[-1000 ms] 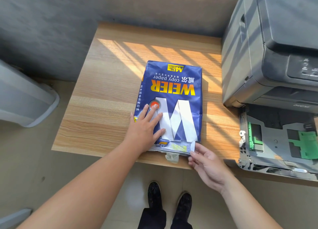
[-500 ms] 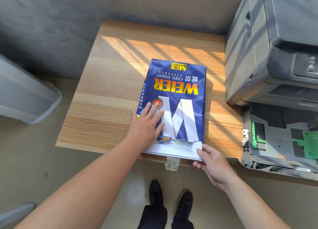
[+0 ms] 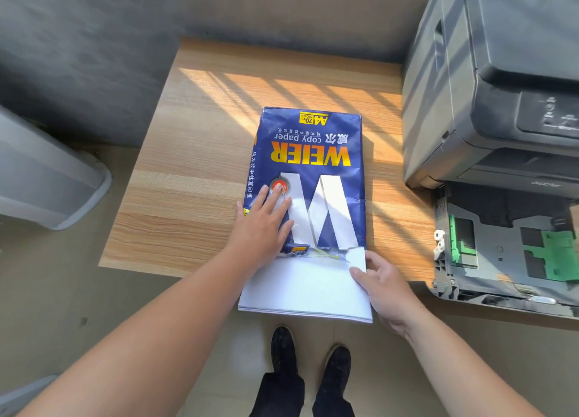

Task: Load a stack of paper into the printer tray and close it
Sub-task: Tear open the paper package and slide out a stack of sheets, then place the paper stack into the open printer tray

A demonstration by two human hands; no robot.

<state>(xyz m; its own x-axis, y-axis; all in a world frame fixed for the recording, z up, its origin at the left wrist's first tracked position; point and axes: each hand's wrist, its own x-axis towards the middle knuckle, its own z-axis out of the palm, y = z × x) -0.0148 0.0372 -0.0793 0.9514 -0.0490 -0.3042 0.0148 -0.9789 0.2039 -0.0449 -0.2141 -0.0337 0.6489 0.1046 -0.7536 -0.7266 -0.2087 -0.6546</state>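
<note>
A blue pack of copy paper [image 3: 313, 153] lies on the wooden table [image 3: 200, 178], its torn end facing me. My left hand [image 3: 264, 225] presses flat on the pack's near left part, fingers spread. A stack of white paper [image 3: 304, 288] sticks out of the torn end and hangs over the table's front edge. My right hand [image 3: 380, 286] pinches the stack's right edge between thumb and fingers. At the right stands a dark grey printer [image 3: 488, 81]. Its tray [image 3: 513, 247] is pulled out, showing green guides and no sheets.
A grey bin [image 3: 47, 178] stands on the floor at the left. A grey wall runs behind the table. My black shoes [image 3: 310, 357] are below the table's front edge. Bare sunlit wood lies between the pack and the printer.
My right hand has drawn the white stack out of the pack toward me, from a thin strip to a wide band past the table edge. My left hand stayed pressed on the pack.
</note>
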